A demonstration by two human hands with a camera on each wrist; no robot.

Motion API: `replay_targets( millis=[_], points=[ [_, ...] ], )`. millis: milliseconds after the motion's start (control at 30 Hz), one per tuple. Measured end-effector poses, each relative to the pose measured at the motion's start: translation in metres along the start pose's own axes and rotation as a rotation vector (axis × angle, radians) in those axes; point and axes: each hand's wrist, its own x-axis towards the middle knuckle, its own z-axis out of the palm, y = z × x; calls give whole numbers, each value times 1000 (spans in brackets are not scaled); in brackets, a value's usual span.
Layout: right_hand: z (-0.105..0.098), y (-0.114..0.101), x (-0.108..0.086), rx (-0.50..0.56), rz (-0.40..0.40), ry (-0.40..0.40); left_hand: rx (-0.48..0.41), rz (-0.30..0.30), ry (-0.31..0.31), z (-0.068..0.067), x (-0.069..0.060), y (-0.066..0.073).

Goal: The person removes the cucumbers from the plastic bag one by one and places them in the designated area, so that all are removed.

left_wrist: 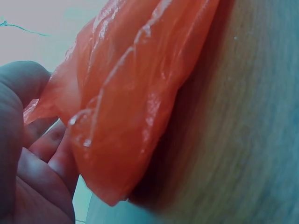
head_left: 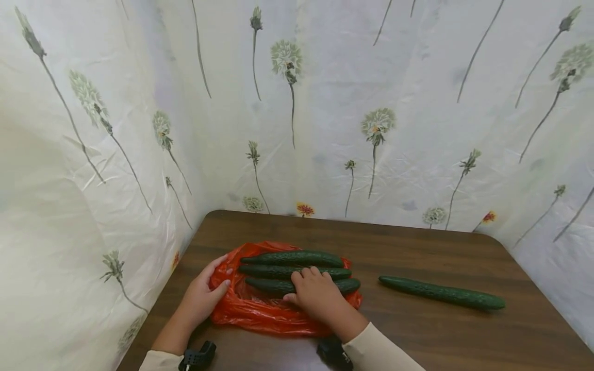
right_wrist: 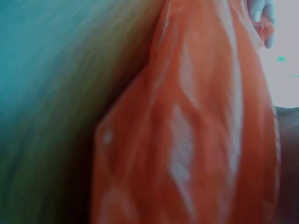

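Note:
A red plastic bag (head_left: 260, 317) lies spread on the table with three dark green cucumbers on it, side by side: a far cucumber (head_left: 301, 258), a middle cucumber (head_left: 266, 271) and a near cucumber (head_left: 269, 286). At the bag's left edge my left hand (head_left: 202, 294) pinches the plastic between thumb and fingers; the left wrist view shows the film bunched there. My right hand (head_left: 317, 296) curls over the near cucumber, thumb on its front side, fingertips reaching the middle one. In the right wrist view the red bag (right_wrist: 187, 116) hides the grip.
Apart from the bag, a fourth cucumber (head_left: 441, 293) lies on the right of the brown wooden table (head_left: 417, 252). A pale curtain (head_left: 325, 103) with dandelion prints hangs behind the table and along its sides.

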Motion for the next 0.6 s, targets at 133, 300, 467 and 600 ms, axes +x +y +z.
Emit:
replay_targets(
  millis=[133, 300, 467, 600],
  points=[
    [-4, 4, -7, 13, 3, -1, 3, 0, 4, 0, -2, -3],
    [-10, 13, -15, 4, 12, 31, -1, 16, 6, 0, -2, -4],
    [-18, 26, -25, 3, 18, 50, 14, 23, 2, -1, 0, -3],
    [-21, 38, -32, 22, 63, 39, 12, 15, 1, -1, 0, -4]
  ],
)
